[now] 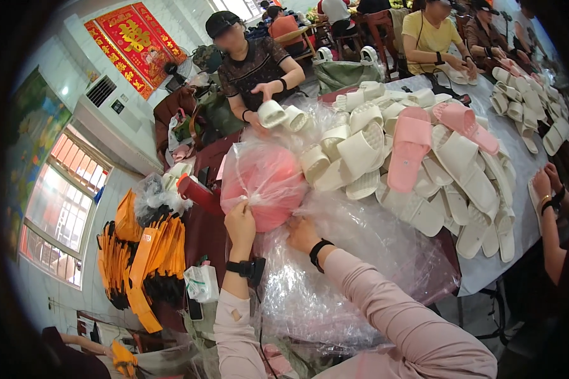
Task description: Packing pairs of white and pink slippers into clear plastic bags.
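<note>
A clear plastic bag stuffed with pink slippers point(265, 180) sits at the near edge of the table. My left hand point(239, 218) pinches the bag's gathered neck at its left side. My right hand point(301, 232) presses against the bag's lower right, fingers curled on the plastic. Loose clear plastic sheeting point(354, 252) spreads over the table in front of me, under my right forearm.
A big heap of cream slippers point(423, 183) with a few pink slippers point(411, 145) covers the table. A person in a dark cap point(253, 63) opposite handles a cream slipper. Another person's hand point(547, 186) rests at the right edge. Orange-and-black bundles point(139, 259) lie at my left.
</note>
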A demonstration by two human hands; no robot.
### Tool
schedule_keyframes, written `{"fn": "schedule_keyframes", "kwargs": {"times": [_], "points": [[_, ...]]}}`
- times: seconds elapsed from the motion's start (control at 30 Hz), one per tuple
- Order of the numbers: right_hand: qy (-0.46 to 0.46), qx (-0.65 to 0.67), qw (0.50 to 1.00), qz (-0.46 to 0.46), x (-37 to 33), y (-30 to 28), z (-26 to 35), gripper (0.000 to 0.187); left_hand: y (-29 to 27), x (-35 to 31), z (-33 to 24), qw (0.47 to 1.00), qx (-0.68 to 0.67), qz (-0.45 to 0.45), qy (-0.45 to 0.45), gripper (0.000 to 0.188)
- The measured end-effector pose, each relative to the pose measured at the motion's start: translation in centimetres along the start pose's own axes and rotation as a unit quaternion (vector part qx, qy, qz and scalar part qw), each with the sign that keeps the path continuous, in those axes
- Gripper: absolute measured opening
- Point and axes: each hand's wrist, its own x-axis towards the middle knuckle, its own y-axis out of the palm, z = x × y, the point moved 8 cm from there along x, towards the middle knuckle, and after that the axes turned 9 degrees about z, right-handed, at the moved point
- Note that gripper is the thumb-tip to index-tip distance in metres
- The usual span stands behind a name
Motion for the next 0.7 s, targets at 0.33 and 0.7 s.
{"fn": "schedule_keyframes", "kwargs": {"times": [0.33, 0.7], "points": [[-0.122, 0.115, 0.984, 0.061, -4.2, -5.3, -3.3, 0.052, -2.0, -9.5, -10.3, 0.959, 0.183, 0.203, 0.071, 0.07], [0.038, 0.474, 0.879, -0.047, -11.7, -9.0, -15.2, 0.074, 6.0, -27.4, -15.5, 0.877, 0.063, 0.415, 0.234, 0.047]]}}
